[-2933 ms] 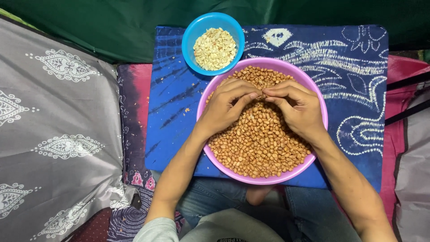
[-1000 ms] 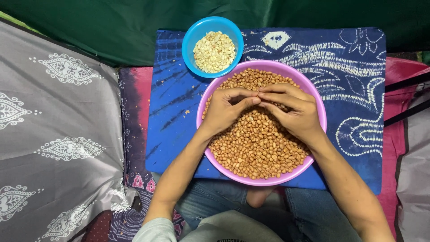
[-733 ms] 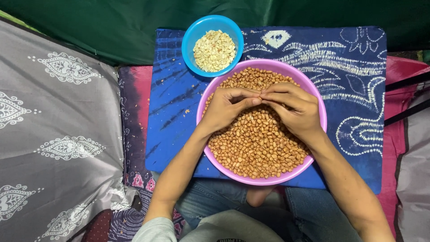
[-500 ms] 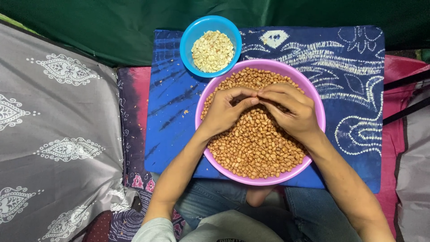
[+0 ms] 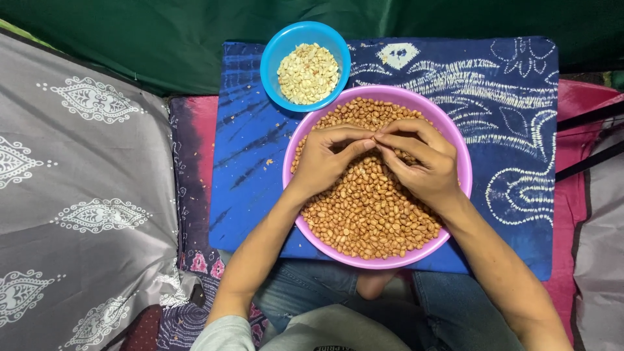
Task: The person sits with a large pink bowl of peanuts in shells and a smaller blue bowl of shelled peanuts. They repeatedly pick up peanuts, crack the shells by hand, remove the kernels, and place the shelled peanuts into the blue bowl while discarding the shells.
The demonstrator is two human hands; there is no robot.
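Observation:
A big pink bowl [image 5: 455,153] full of brown-skinned peanuts [image 5: 364,218] rests in front of me on a blue patterned cloth [image 5: 520,104]. My left hand [image 5: 325,159] and my right hand [image 5: 422,166] hover over the peanuts, fingertips pinched together at the bowl's middle around one peanut that is mostly hidden. Just beyond the pink bowl's far left rim stands a small blue bowl [image 5: 276,52] holding pale skinned peanuts [image 5: 307,73].
A grey cushion with white ornaments [image 5: 78,195] fills the left side. Green fabric [image 5: 162,39] runs along the back. Red cloth [image 5: 582,110] and black straps [image 5: 588,140] lie on the right. A few flecks of skin lie on the blue cloth left of the pink bowl.
Both hands stay over the pink bowl with fingertips meeting; only small finger movements. The bowls have not moved.

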